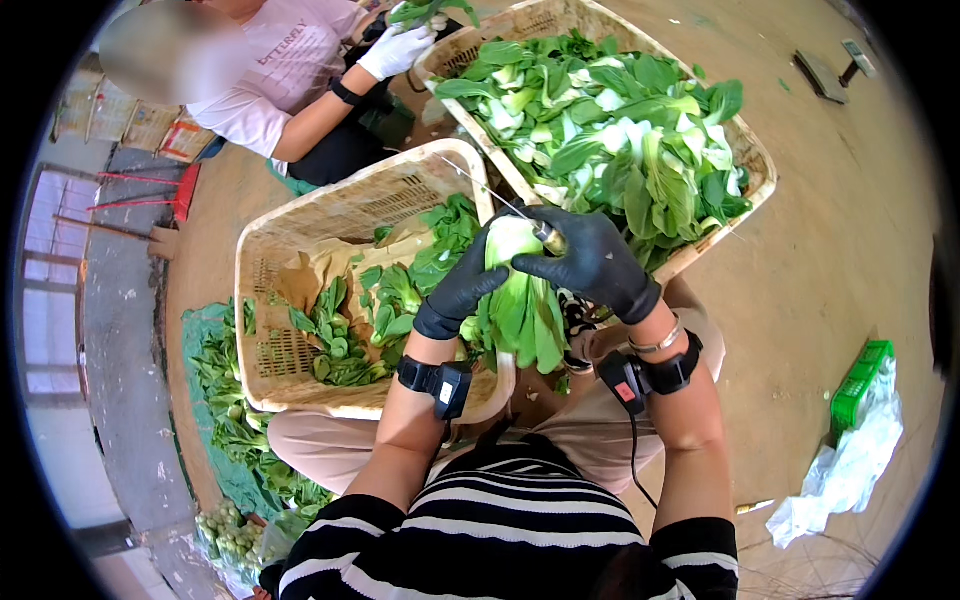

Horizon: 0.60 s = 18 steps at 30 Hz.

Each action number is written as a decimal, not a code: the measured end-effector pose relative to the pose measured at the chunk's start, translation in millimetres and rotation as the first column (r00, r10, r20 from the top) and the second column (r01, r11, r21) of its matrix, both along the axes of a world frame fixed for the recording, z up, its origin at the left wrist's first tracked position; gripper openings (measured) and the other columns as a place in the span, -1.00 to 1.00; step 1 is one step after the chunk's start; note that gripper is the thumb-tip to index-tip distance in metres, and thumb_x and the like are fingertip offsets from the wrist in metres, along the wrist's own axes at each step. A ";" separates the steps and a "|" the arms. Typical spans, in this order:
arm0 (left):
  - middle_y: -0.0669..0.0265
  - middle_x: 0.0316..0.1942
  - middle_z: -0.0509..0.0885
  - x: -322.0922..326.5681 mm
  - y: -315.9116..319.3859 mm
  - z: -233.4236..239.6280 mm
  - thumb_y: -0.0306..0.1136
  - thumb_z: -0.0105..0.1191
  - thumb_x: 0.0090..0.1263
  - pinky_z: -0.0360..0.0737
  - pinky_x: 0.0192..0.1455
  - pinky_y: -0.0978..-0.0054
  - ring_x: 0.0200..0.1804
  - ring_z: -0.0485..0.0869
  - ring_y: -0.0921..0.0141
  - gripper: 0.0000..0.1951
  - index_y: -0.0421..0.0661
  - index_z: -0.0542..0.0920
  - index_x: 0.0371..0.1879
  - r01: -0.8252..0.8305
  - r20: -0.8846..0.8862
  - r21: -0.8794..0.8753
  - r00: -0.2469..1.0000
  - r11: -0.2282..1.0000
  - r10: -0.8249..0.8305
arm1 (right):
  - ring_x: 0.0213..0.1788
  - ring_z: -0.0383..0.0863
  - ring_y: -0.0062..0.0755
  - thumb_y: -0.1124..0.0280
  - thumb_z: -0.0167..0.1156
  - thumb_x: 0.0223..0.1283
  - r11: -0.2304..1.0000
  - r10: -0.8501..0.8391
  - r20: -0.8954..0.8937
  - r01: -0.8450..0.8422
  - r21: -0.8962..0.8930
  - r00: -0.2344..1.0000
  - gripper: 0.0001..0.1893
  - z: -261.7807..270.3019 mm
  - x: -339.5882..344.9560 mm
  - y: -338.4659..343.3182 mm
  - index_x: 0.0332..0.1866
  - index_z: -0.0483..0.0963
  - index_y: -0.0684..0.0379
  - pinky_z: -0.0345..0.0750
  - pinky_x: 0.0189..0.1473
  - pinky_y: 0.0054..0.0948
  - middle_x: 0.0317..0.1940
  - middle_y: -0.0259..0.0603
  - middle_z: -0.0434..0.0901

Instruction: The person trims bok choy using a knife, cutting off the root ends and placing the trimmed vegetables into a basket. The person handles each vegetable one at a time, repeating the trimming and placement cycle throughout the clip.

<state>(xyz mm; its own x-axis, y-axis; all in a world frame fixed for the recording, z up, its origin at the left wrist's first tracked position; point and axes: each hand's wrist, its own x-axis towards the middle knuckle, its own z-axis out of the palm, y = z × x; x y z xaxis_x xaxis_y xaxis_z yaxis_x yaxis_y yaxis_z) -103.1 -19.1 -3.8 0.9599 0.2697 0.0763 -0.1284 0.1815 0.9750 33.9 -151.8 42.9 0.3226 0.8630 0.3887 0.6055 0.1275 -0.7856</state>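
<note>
A head of bok choy (525,315) hangs leaves down between my hands, its pale base up. My left hand (465,281), in a black glove, grips its left side. In my black-gloved right hand (592,259) is a knife (551,236) with a worn handle; its thin blade points up and left, and the thumb of that hand rests on the bok choy. Below and left, a plastic crate (251,300) holds several small heads of bok choy on brown paper. A second crate (761,180), at the upper right, is heaped with loose leaves and stalks.
A co-worker (300,75) in white gloves sits at the upper left, holding greens. More bok choy (244,427) lies on green sheeting at the left. On the floor at the right are a green basket (859,386), clear plastic (847,465), another knife (754,507) and a scale (821,75).
</note>
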 end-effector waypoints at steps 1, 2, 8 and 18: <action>0.24 0.15 0.33 0.5 -1.6 1.7 -0.09 0.25 0.01 0.22 0.23 0.44 0.18 0.30 0.40 -0.14 -0.21 0.12 0.25 0.007 -0.001 -0.007 1.000 1.000 -0.007 | -0.43 0.58 -0.10 0.24 0.30 -0.13 1.000 0.027 -0.016 -0.027 -0.004 1.000 -0.53 -1.2 1.3 0.8 -0.08 0.45 0.27 0.50 -0.38 -0.36 -0.42 0.03 0.56; 0.25 0.12 0.34 0.6 -3.0 2.9 -0.16 0.29 -0.02 0.25 0.21 0.44 0.15 0.32 0.41 -0.15 -0.20 0.14 0.23 -0.023 -0.024 0.073 0.999 0.997 0.025 | -0.43 0.58 -0.10 0.24 0.30 -0.13 1.000 0.021 -0.016 -0.021 -0.011 1.000 -0.53 -2.5 1.2 -0.4 -0.08 0.45 0.27 0.50 -0.38 -0.36 -0.42 0.03 0.56; 0.31 -0.03 0.48 3.6 4.6 28.4 -0.40 0.37 -0.12 0.37 0.10 0.51 0.00 0.45 0.46 -0.26 -0.18 0.31 0.12 0.021 -0.196 0.249 0.980 0.968 0.029 | -0.51 0.53 -0.09 0.23 0.30 -0.19 1.000 0.019 -0.037 -0.020 -0.014 0.999 -0.59 -8.3 8.2 -0.9 -0.23 0.51 0.30 0.47 -0.41 -0.35 -0.54 -0.01 0.53; 0.21 0.04 0.49 -10.8 25.6 46.5 -0.12 0.40 -0.27 0.36 0.14 0.40 0.04 0.48 0.34 -0.13 -0.21 0.34 0.13 0.322 -0.085 0.202 0.947 0.925 -0.311 | -0.63 0.52 -0.47 0.27 0.28 -0.05 0.936 -0.330 -0.189 0.296 -0.190 0.925 -0.75 -11.7 68.3 -15.4 -0.41 0.54 0.26 0.48 -0.49 -0.48 -0.63 -0.17 0.56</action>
<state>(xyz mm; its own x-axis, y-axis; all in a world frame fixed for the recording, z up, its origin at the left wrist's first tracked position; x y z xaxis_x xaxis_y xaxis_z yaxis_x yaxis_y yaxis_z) -113.8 6.5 42.7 0.9967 -0.0659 0.0468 -0.0472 -0.0049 0.9989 102.2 -167.2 31.2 0.6467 0.7479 0.1496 0.4092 -0.1747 -0.8956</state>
